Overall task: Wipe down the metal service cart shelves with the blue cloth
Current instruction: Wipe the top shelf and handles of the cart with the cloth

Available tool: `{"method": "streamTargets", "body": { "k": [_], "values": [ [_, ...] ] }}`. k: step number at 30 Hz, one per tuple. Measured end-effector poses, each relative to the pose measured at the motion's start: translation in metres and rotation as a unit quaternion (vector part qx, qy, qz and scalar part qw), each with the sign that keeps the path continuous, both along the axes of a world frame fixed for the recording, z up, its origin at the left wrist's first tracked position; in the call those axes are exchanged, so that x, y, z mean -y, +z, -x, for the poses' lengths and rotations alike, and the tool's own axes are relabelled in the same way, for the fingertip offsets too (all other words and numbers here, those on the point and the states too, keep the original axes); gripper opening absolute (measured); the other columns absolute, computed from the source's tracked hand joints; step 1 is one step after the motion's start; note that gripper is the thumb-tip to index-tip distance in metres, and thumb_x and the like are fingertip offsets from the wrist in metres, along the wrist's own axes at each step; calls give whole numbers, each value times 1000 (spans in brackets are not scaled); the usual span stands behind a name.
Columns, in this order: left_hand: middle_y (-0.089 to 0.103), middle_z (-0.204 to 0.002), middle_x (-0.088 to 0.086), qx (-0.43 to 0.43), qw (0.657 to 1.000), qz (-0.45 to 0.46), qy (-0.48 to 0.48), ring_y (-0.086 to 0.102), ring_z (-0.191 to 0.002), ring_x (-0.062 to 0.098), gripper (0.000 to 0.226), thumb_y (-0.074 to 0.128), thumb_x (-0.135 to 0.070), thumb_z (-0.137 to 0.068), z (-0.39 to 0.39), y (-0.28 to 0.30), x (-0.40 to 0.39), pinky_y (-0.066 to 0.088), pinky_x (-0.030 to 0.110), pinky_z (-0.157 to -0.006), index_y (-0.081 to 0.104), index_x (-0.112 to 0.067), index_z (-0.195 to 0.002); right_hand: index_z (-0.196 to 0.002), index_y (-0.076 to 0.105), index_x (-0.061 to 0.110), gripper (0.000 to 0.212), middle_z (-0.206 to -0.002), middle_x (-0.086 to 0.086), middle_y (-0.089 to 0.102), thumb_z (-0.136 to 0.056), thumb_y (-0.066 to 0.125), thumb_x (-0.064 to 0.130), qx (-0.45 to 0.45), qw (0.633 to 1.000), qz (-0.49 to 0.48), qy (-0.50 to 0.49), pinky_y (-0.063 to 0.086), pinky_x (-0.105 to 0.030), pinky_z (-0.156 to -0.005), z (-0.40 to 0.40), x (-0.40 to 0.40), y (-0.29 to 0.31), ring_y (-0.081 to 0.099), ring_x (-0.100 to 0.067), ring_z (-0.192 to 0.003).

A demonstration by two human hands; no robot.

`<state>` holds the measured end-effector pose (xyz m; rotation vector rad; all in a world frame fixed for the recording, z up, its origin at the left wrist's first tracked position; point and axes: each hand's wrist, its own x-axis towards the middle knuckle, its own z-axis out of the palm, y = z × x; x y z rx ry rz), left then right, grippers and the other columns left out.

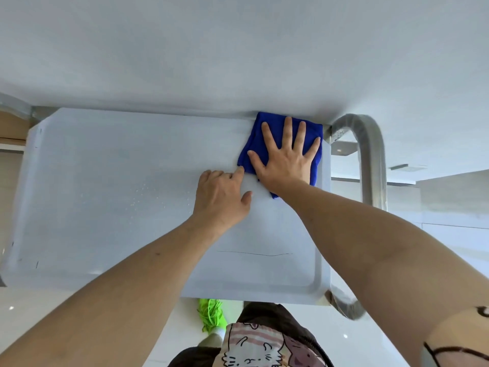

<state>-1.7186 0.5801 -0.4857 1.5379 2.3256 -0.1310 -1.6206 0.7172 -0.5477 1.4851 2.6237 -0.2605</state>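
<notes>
**K:** Both forearms fill the near frame, reaching out over the cart's top shelf (pixel 105 181). Grip status?

**M:** Right hand (pixel 284 157) flat, fingers straight and spread, palm pressing down on the blue cloth (pixel 250 152). Not clenched, nothing grasped, just pressing. Left hand (pixel 222 197) rests on the shelf just beside the cloth's near-left corner, fingers loosely curled, index fingertip touching the cloth edge. Can't confirm a pinch from this angle; it holds nothing that I can see.

**K:** Cloth condition?

**M:** Deep blue, folded into a rough rectangle, mostly covered by the right hand. A small corner pokes out below the wrist.

**K:** Position?

**M:** Far-right corner of the top shelf, its far edge against the shelf's far rim, its right edge close to the right rim.

**K:** Shelf surface?

**M:** Pale brushed metal tray with a raised lip, rounded corner near-right. Small droplets on the left-centre area. Thin dark line near the front edge, right of centre.

**K:** Surroundings?

**M:** Curved metal tube handle (pixel 370 160) beyond the shelf's right edge. White wall directly behind the far rim. Below the near edge: a bright green shoe (pixel 213 315) on a pale floor and a cat-print garment (pixel 254 345).
</notes>
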Motion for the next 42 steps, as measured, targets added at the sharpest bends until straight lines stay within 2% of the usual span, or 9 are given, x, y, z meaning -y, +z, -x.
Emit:
{"method": "streamTargets", "body": {
  "k": [3, 5, 7, 13, 19, 24, 30, 35, 42],
  "values": [
    [68, -97, 5, -5, 1000, 29, 0, 59, -105, 25, 58, 44, -54, -91, 3, 4, -2, 32, 41, -110, 53, -17, -134, -158, 3, 43, 76, -169, -9, -3, -91, 9, 78, 5, 1000, 10, 5, -6, -71, -115, -3, 2, 2, -10, -38, -153],
    [66, -110, 10, -11, 998, 56, -16, 55, -113, 26, 57, 45, -53, -91, 2, 7, -2, 32, 39, -110, 53, -15, -133, -158, 1, 44, 74, -170, -7, -5, -92, 8, 77, 7, 1000, 19, 1, -7, -70, -115, -13, 7, 2, -12, -37, -153],
    [59, -126, 12, -6, 996, 87, -30, 51, -120, 29, 62, 46, -51, -91, -1, 10, -1, 34, 38, -106, 44, -13, -140, -158, 0, 44, 73, -170, -6, -5, -93, 8, 76, 12, 1000, 25, -7, -6, -70, -115, -26, 19, 3, -13, -36, -153],
    [50, -138, 10, 20, 992, 125, -22, 43, -125, 29, 68, 44, -52, -90, -3, 12, -8, 36, 36, -103, 36, -10, -143, -158, -5, 43, 71, -170, -7, -4, -95, 7, 74, 16, 998, 31, -56, -9, -70, -114, -65, 87, 2, -15, -36, -152],
    [11, -163, 7, 61, 988, 140, -35, 7, -150, 27, 77, 38, -50, -94, 1, 6, 9, 13, 40, -121, 5, -17, -155, -159, 3, 42, 70, -170, -8, 2, -97, 11, 72, 14, 996, 33, -86, -9, -69, -116, -95, 156, 5, -10, -36, -153],
    [7, -164, 4, 63, 988, 132, -44, 2, -151, 26, 81, 33, -60, -93, 4, 6, 10, 10, 42, -121, 4, -17, -156, -160, 7, 40, 70, -169, -10, 4, -98, 10, 72, 14, 993, 32, -116, -6, -69, -117, -103, 210, 4, -8, -37, -154],
    [3, -165, 3, 119, 989, 81, -25, -4, -151, 26, 82, 39, -62, -92, 1, 13, 43, 9, 47, -121, 5, -24, -156, -158, -9, 39, 73, -169, -10, -10, -96, 2, 73, 28, 991, 59, -120, -11, -69, -115, -91, 247, 7, -19, -37, -152],
    [3, -165, 3, 100, 992, 78, 12, -2, -151, 29, 77, 40, -59, -93, 23, 15, 102, 12, 47, -121, 8, -26, -156, -150, -32, 37, 72, -164, -11, -27, -92, -6, 73, 48, 988, 93, -117, -17, -70, -112, -65, 287, 11, -32, -38, -147],
    [4, -165, 3, 93, 992, 59, 58, -1, -151, 29, 74, 39, -57, -95, 72, 21, 167, 13, 46, -121, 9, -25, -156, -153, -26, 37, 72, -163, -11, -28, -92, -9, 72, 53, 992, 102, -45, -19, -71, -111, -15, 343, 15, -33, -40, -146]
  ]
}}
